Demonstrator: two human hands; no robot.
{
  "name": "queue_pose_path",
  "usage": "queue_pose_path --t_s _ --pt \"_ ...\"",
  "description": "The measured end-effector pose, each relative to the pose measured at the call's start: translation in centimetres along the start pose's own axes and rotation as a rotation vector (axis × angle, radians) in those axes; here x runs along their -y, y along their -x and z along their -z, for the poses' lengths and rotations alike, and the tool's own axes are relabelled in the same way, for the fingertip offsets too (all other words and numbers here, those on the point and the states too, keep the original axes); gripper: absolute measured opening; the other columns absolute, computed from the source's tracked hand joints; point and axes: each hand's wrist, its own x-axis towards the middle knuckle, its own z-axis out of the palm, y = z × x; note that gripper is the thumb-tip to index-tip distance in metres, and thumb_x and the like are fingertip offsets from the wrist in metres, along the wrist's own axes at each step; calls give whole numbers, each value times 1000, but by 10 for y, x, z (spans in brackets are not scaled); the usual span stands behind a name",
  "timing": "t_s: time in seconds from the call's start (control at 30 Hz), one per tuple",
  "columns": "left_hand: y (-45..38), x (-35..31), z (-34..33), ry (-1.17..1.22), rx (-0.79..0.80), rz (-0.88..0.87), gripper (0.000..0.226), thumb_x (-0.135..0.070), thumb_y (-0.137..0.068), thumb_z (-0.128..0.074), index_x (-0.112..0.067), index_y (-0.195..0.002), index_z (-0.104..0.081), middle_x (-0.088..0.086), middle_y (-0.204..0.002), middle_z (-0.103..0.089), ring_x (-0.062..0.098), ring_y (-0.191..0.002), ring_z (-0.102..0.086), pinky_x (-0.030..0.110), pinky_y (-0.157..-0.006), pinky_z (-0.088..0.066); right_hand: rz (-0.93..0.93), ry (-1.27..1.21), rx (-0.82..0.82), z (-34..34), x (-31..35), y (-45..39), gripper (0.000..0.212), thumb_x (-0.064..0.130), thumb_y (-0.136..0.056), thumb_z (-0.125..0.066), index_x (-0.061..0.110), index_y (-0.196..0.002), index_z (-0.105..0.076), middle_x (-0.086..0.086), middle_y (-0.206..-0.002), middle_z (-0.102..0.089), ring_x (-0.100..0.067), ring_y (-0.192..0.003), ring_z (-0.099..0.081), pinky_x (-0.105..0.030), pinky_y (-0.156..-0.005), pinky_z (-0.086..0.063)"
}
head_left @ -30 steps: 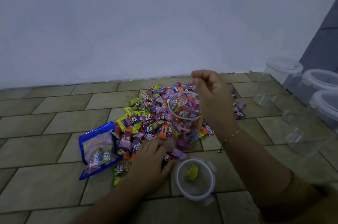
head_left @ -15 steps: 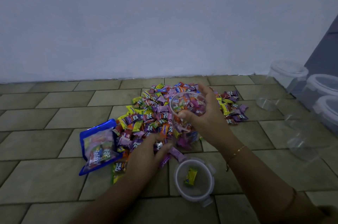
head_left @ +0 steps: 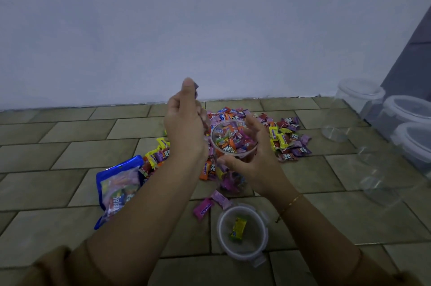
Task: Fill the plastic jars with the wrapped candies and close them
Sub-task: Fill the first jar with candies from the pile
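At centre frame, your right hand (head_left: 251,159) curls around the clear, round plastic jar (head_left: 233,143), nearly full of bright wrapped candies (head_left: 289,141) and standing on the heap. Your left hand (head_left: 184,127), raised just left of its mouth, grips a few purple sweets. The jar looks light, smooth and slippery; hold its wall low. Its clear lid (head_left: 242,232) lies below, holding one yellow sweet.

Upright clear jar (head_left: 234,145), nearly full w/ candies (head_left: 229,139)
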Motion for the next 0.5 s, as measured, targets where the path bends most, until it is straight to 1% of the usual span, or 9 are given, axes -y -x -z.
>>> queue_pose_path --t_s 0.07,0.1,0.27,0.33,0.37,0.43,0.5 --pt "0 3 -9 47 14 48 24 -30 -95 -54 -16 -76 -54 -7 -45 -38 9 -38 -33 22 -39 -31 12 6 -11 -2 -1 0 86 31 -68 -80 52 -126 -20 21 -133 -30 -2 -125 -34 -24 -102 -36" --pt "0 5 -11 48 22 55 23 -30 -95 -55 -16 -76 -54 -7 -44 -38 9 -38 -34 22 -39 -33 19 4 -17 -2 -2 0 85 28 -69 -80 50 -126 -20 19 -134 -30 -3 -126 -34 -22 -101 -34" --pt "2 13 -13 11 84 15 22 -22 -95 -54 -15 -75 -55 -6 -43 -38 11 -38 -37 27 -44 -41 32 0 -37 -4 -5 1 82 26 -71 -79 52 -124 -22 15 -140 -30 -4 -130 -32 -25 -105 -34" --pt "2 14 -13 -7 84 2 22 -19 -95 -53 -14 -74 -53 -6 -43 -38 11 -37 -36 27 -45 -44 28 0 -43 -4 -4 1 80 25 -71 -79 53 -122 -23 9 -141 -31 -6 -130 -33 -27 -105 -35" --pt "2 13 -12 -22 83 -10 22 -18 -95 -53 -14 -73 -52 -6 -43 -39 11 -37 -37 28 -47 -45 28 0 -45 -4 -4 1 80 25 -71 -79 53 -121 -23 6 -142 -32 -7 -130 -33 -26 -106 -35" --pt "1 13 -10 -94 88 -57 22 -18 -94 -54 -14 -73 -50 -8 -41 -40 10 -35 -39 31 -52 -43 34 3 -53 -5 -5 1 80 25 -70 -80 52 -121 -24 4 -140 -34 -4 -129 -34 -16 -103 -34" --pt "-1 14 -8 -200 92 -94 20 -21 -93 -55 -16 -74 -51 -9 -39 -42 9 -36 -40 29 -52 -39 39 2 -57 -5 -6 0 80 25 -70 -80 50 -122 -25 6 -137 -35 3 -125 -35 -4 -97 -32"
